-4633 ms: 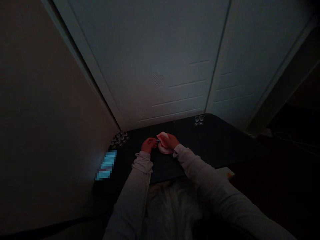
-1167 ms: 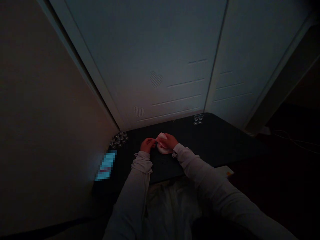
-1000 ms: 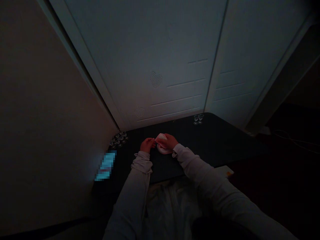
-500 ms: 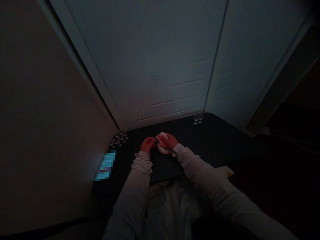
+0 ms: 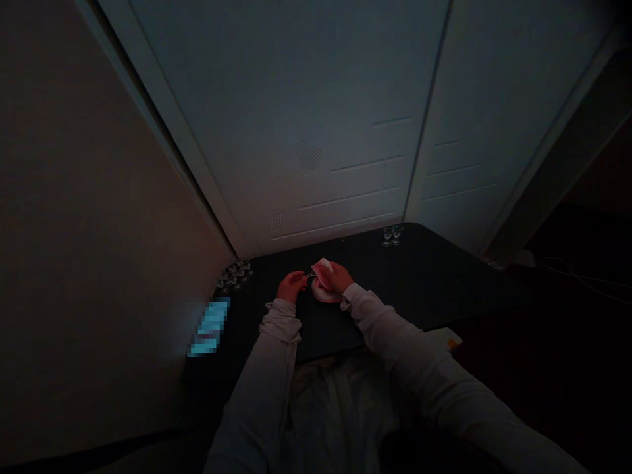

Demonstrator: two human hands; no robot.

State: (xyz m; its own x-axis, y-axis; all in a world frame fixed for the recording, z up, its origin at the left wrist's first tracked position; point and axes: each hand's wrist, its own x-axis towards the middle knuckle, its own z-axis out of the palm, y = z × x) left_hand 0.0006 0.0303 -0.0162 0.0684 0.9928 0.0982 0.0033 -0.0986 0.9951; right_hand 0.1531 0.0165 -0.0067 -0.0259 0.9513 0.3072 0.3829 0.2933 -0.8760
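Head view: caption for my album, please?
Over a dark table, left hand holding a small shiny item, right hand a pinkish cloth, in dim light.

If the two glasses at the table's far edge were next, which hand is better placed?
Probably the right hand: it is nearer the two glasses, on its side, though holding a cloth. The left hand, farther off, seems to pinch a shiny item.
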